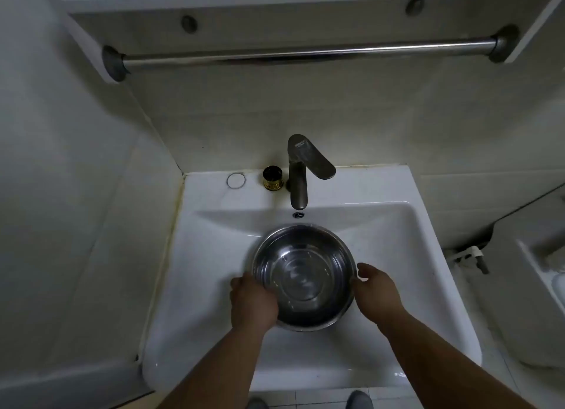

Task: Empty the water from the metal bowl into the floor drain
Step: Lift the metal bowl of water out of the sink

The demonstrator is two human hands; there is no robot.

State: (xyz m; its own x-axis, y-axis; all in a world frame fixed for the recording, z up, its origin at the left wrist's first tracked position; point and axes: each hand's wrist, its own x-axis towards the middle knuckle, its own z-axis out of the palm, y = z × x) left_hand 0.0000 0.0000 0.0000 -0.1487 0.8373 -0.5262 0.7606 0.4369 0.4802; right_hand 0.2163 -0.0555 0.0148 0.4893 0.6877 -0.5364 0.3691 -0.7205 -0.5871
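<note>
A round metal bowl (304,275) with clear water in it sits in the basin of a white sink (406,255), just below the faucet. My left hand (252,303) grips the bowl's left rim, fingers curled under its edge. My right hand (374,289) is at the right rim, thumb raised and fingers against the bowl's side. No floor drain is in view.
A grey faucet (301,170) stands behind the bowl, with a small gold-based cup (272,178) and a thin ring (236,180) to its left. A steel towel bar (305,53) hangs under a shelf above. A toilet tank (541,280) is at the right. Tiled floor and my shoes (360,401) show below.
</note>
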